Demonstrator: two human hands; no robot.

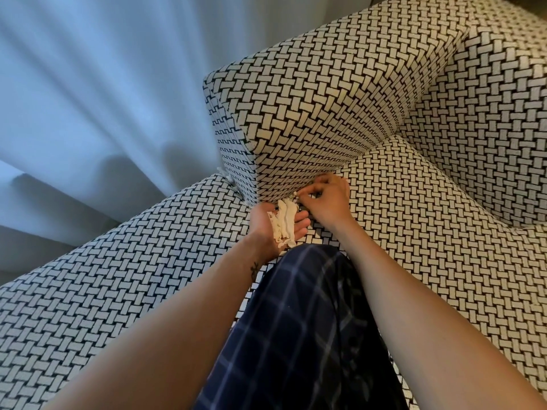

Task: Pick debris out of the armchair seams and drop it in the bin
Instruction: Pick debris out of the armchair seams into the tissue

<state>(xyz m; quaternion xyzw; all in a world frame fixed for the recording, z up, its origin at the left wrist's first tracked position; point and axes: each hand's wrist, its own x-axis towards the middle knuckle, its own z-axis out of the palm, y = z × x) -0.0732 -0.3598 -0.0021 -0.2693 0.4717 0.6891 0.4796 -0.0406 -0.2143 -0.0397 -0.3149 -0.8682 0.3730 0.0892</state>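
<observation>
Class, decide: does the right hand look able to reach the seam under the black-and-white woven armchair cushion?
Likely yes: the right hand sits at that seam, nothing between; the left hand, carrying white paper scraps, lies beside, not across.

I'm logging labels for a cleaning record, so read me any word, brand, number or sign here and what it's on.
None can be read. The armchair shows only its weave, the white debris is blank, and the dark mark on the left forearm is too small to tell.
</observation>
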